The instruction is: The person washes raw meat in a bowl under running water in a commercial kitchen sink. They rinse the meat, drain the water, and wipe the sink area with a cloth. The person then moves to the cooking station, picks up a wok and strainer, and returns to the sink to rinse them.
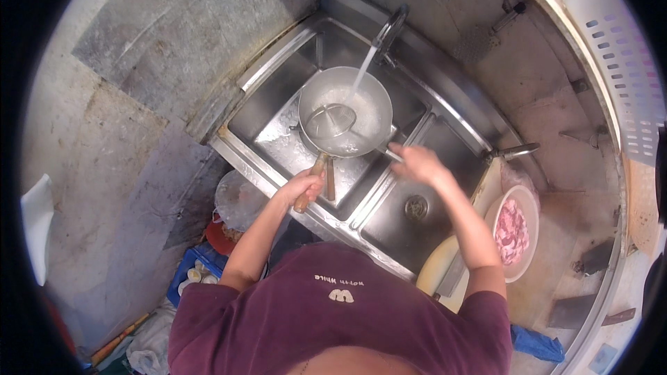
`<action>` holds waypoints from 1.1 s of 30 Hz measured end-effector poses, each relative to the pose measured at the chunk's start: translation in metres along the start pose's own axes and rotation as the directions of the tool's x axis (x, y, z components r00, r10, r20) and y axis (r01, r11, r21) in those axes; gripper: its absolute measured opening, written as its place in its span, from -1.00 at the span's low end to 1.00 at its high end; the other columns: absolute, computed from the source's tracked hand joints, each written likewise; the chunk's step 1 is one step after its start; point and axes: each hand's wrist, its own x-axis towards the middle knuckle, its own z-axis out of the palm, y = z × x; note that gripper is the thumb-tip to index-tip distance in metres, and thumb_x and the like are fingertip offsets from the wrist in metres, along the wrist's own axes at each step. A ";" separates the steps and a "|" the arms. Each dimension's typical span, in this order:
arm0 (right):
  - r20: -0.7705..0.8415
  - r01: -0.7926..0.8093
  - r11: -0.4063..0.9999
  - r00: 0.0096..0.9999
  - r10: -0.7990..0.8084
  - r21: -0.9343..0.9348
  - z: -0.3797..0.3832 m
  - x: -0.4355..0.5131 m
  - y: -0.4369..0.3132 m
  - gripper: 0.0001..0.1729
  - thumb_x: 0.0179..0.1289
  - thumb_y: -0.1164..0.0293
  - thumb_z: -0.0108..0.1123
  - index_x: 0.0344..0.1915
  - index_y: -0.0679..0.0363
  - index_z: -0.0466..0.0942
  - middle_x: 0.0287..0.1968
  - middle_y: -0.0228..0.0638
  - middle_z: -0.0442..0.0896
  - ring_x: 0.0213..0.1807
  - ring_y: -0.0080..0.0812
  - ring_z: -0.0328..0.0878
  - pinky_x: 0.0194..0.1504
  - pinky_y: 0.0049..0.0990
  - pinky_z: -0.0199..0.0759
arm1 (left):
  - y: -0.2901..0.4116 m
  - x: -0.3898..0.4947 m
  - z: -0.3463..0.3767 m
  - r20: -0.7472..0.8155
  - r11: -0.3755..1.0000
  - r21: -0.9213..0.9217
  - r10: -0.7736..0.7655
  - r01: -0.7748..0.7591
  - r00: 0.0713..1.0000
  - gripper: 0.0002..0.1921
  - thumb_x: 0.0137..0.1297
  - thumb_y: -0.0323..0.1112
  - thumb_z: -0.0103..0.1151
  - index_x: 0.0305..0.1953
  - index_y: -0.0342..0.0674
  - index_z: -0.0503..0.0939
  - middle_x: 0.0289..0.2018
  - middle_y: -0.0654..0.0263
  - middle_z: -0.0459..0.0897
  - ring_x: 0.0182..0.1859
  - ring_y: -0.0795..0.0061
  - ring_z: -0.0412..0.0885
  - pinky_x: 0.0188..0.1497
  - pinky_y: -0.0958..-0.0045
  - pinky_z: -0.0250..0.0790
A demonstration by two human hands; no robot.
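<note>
My left hand (305,187) is closed around the wooden handle of a metal pan (372,88) over the left basin of a steel sink (297,187). In my right hand (419,162) is the handle of a round wire-mesh strainer (331,121), whose head lies within the pan. Water runs from the curved faucet (392,28) into the pan, which holds water. A second wooden handle (330,179) shows beside my left hand, below the pan; what it belongs to is mostly hidden.
Right of the sink, a white bowl of raw meat (513,232) stands near a cleaver (452,275) on a round board (435,265). A second faucet (516,151) is at the right basin. A blue crate (180,273) and plastic bags (151,344) lie at lower left.
</note>
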 end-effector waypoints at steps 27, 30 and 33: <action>-0.199 -0.135 0.920 0.955 0.220 0.369 0.074 0.043 0.025 -0.68 0.07 0.38 0.18 -0.16 0.27 0.46 -0.30 0.07 0.60 -0.11 0.03 0.54 -0.06 -0.13 0.39 | 0.057 -0.002 -0.006 -0.484 0.811 0.506 0.550 -0.295 0.681 -0.90 0.17 -0.42 0.02 -0.34 -0.20 0.32 -0.66 0.43 0.33 -0.70 0.63 0.29 -0.67 0.52 0.20; 0.059 -0.224 0.634 0.961 0.271 0.740 0.063 0.039 0.014 -0.67 0.10 0.33 0.17 -0.16 0.28 0.45 -0.32 0.09 0.60 -0.18 0.08 0.55 -0.11 -0.09 0.39 | 0.059 0.000 -0.008 -0.479 0.944 0.139 0.330 -0.300 0.814 -0.90 0.19 -0.36 0.03 -0.40 -0.13 0.32 -0.67 0.51 0.31 -0.67 0.68 0.27 -0.66 0.58 0.17; -0.515 0.100 0.896 0.843 0.155 0.433 0.105 0.044 -0.001 -0.67 0.14 0.31 0.13 -0.16 0.29 0.43 -0.38 0.11 0.59 -0.25 0.12 0.55 -0.17 -0.06 0.40 | 0.031 0.022 -0.045 -0.225 0.914 -0.323 0.181 -0.248 0.958 -0.90 0.20 -0.38 0.02 -0.42 -0.11 0.33 -0.68 0.55 0.28 -0.66 0.74 0.25 -0.66 0.61 0.16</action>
